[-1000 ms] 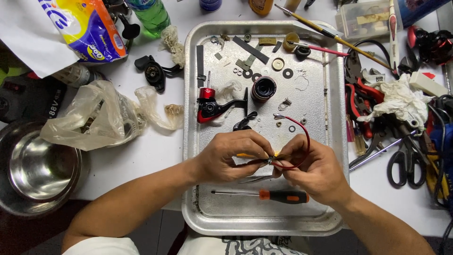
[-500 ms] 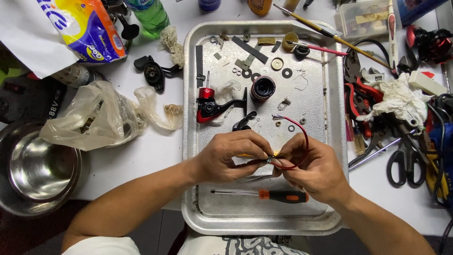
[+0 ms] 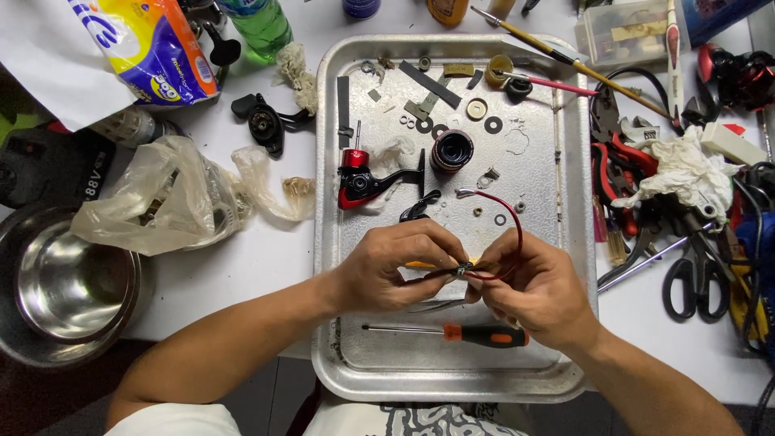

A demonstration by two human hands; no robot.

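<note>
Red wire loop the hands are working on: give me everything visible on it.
The red wire loop is a thin, glossy red bail-like wire with a silvery end. It arcs up from between the two hands over the metal tray, curving left at its top, where that end hangs free. Its lower end meets a small metallic fitting pinched between the left hand and right hand. The fingers hide how it joins the fitting.

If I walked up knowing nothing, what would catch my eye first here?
Both hands, the left hand and right hand, meet over a metal tray, pinching a curved red wire bail between fingertips. Behind them on the tray lies a red and black reel body among washers, with an orange-handled screwdriver nearer the person.
</note>
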